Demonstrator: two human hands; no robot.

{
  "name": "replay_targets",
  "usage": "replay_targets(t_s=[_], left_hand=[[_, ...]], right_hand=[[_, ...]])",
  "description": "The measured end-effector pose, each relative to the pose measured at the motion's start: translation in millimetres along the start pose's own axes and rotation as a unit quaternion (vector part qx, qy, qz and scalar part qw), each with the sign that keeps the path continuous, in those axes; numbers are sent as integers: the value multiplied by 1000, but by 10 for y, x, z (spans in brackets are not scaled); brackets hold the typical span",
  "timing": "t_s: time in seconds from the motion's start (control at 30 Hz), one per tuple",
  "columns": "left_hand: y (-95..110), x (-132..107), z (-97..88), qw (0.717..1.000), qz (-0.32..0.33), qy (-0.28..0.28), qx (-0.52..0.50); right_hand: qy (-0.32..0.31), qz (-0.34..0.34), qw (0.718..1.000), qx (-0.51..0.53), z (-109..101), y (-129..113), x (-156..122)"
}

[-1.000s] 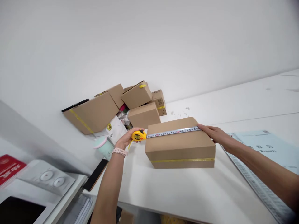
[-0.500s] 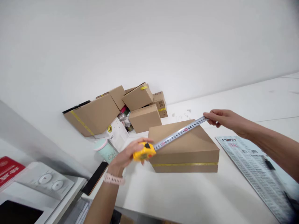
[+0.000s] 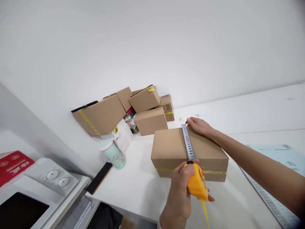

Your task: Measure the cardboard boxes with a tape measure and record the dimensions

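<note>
My left hand (image 3: 181, 187) is wrapped around a yellow tape measure (image 3: 196, 183) in front of the cardboard box (image 3: 169, 143). Its silver blade (image 3: 188, 142) is drawn out and lies across the box's top, running from front to back. At the far edge of the box, my right hand (image 3: 199, 125) has its fingers closed against the blade's end; the fingertips are partly hidden. A yellow strap hangs below the tape measure. The box lies flat on the white table, with a yellow band along its front side.
Several cardboard boxes (image 3: 151, 122) are stacked against the wall at the back left. A mint tumbler (image 3: 115, 156) and a black phone-like slab (image 3: 99, 178) are at the left. A white appliance (image 3: 50, 178) stands beside the table. A light-blue printed sheet (image 3: 278, 165) lies at the right.
The blade has swung from a diagonal above the box to front-to-back across its top. My left hand moved right and nearer; my right hand moved left to the far edge.
</note>
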State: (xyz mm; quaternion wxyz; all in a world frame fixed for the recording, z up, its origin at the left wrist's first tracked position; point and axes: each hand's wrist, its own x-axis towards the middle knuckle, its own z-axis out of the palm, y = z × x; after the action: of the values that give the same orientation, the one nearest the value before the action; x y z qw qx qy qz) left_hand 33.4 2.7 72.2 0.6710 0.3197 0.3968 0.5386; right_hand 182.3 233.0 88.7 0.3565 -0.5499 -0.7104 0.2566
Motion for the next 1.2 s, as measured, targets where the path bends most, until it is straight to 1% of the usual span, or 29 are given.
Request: replay_targets(t_s=[0.1,0.23,0.33,0.47,0.53,0.73,0.9,1.0,1.07,1.1,1.13,1.17,1.2], left_hand=[[12,34,72,1000,-10,12,5],[-17,17,62,1000,-13,27,-2],[-45,-39,61,999,-14,34,-4],[-86,-127,85,1000,-8,17,-15],[-101,-132,94,1000,-8,12,-23],[-125,-91,112,999,-4,26,-41],[-145,-157,120,999,-16,10,-32],[-179,-149,121,999,-10,5,-39],[-212,-152,89,999,-3,7,-43],[-226,-169,51,999,6,13,-41],[-235,-200,-7,999,28,24,-37],[-237,-243,-89,996,66,44,-31],[-231,-295,-192,990,119,75,-24]], right_hand=[[-18,-29,999,-10,20,-19,-46],[-44,-59,997,-24,11,-42,-84],[-63,-76,995,-31,24,-31,-73],[-81,-92,992,-42,60,-4,-36],[-81,-89,991,-53,76,8,-10],[-79,-53,992,-77,89,28,59],[-83,-35,994,-56,100,32,70],[-78,-33,996,-32,103,-6,44],[-59,-40,997,-11,69,-47,-10],[-27,-42,999,13,36,-61,-54],[20,-41,998,47,-6,-65,-113],[77,-36,993,88,-54,-54,-190],[134,-22,982,130,-105,-22,-287]])
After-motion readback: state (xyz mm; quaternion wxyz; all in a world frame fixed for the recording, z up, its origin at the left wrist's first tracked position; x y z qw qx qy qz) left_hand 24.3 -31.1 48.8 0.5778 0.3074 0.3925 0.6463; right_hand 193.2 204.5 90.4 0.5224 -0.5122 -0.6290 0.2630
